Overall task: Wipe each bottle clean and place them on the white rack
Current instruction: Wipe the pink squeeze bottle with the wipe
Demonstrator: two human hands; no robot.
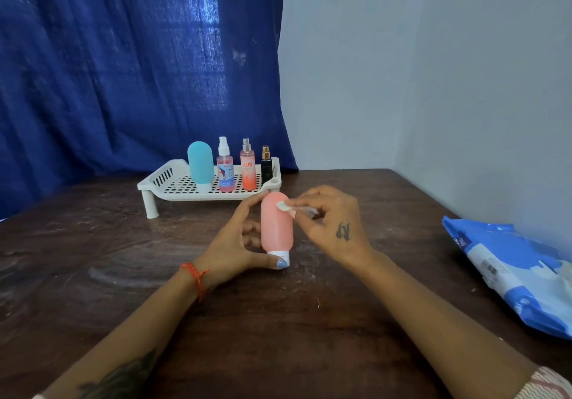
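Observation:
A pink squeeze bottle point(276, 225) stands cap-down on its white cap on the dark wooden table. My left hand point(235, 244) grips it from the left, thumb at the cap. My right hand point(328, 222) pinches a small white wipe point(284, 206) against the bottle's upper right side. Behind, the white rack point(161, 182) carries several bottles: a teal squeeze bottle point(200, 163), a pink spray bottle point(225, 166), an orange spray bottle point(248, 166) and a small black spray bottle point(266, 163), all upright.
A blue and white wipes packet point(513, 271) lies at the table's right edge. A blue curtain point(123, 73) hangs behind the rack, and a pale wall closes the right side. The rack's left half holds no bottles.

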